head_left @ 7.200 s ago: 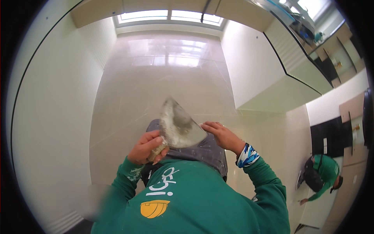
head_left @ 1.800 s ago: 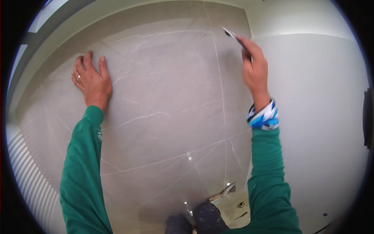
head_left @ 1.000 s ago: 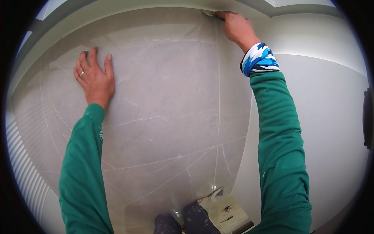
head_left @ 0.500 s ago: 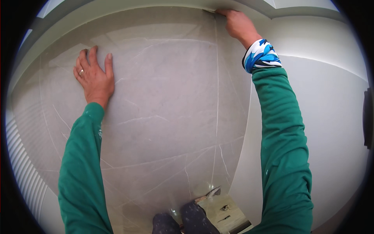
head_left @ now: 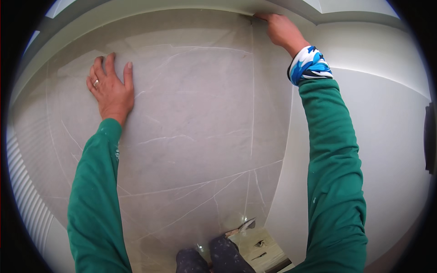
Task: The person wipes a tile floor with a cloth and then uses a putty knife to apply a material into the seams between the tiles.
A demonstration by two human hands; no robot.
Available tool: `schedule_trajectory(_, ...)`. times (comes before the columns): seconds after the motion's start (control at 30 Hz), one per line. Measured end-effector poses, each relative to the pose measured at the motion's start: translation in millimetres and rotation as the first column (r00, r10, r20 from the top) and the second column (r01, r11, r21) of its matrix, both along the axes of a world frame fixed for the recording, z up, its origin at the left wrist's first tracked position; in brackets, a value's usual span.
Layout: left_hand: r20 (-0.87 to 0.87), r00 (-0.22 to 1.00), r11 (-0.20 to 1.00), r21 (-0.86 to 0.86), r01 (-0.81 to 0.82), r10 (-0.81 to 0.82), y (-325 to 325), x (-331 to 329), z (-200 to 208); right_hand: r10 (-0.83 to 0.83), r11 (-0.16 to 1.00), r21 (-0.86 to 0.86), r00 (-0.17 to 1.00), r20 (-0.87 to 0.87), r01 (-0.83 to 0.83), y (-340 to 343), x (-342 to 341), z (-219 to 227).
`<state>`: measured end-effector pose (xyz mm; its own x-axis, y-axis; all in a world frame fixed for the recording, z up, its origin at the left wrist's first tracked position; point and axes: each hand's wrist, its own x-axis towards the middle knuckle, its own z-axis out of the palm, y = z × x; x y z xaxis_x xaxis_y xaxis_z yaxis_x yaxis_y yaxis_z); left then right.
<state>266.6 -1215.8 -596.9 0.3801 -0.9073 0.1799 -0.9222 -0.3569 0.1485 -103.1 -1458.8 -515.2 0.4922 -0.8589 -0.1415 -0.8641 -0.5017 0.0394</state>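
My left hand (head_left: 110,88) lies flat on the grey marbled tile surface (head_left: 195,109), fingers stretched out, a ring on one of them. At the far edge of that surface, my right hand (head_left: 283,32) is closed with its forefinger pointing left along the pale border strip (head_left: 195,5). A thin dark blade-like tool (head_left: 246,15) pokes out beyond its fingertip, against the seam between tile and strip. The rest of the tool is hidden in my grip, so its exact kind does not show. A blue, white and black patterned cloth (head_left: 310,63) wraps my right wrist.
White panels (head_left: 378,132) border the tile on the right. By my dark, speckled trouser legs (head_left: 227,255), a light wood-patterned box or board (head_left: 260,249) stands near a flat metal blade (head_left: 247,224). A ribbed pale surface (head_left: 27,191) curves along the left.
My right hand and forearm have shifted slightly right along the far edge, and less of the blade shows. My left hand stays pressed in nearly the same place.
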Motion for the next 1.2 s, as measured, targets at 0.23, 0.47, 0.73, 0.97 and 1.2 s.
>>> schedule_trajectory(0.23,0.029,0.999,1.0,0.003,-0.015,0.015,-1,1,-4,-0.053,0.998,0.044,0.999,-0.013,0.053,27,-1,-4)
schedule_trajectory(0.47,0.01,1.0,1.0,0.022,-0.014,0.014,-1,1,-1,0.058,0.99,0.128,0.998,-0.022,-0.055,13,-15,11)
schedule_trajectory(0.73,0.041,0.999,1.0,0.0,-0.012,0.012,-2,3,-6,0.072,0.996,-0.066,0.995,0.067,-0.067,51,-13,-13)
schedule_trajectory(0.97,0.046,0.999,1.0,0.012,-0.021,0.02,-1,7,-6,0.318,0.948,0.022,0.94,-0.122,-0.318,18,-22,17)
schedule_trajectory(1.2,0.056,0.998,1.0,-0.021,-0.006,0.007,-2,4,-10,0.466,0.883,-0.05,0.885,-0.025,-0.466,20,-35,1)
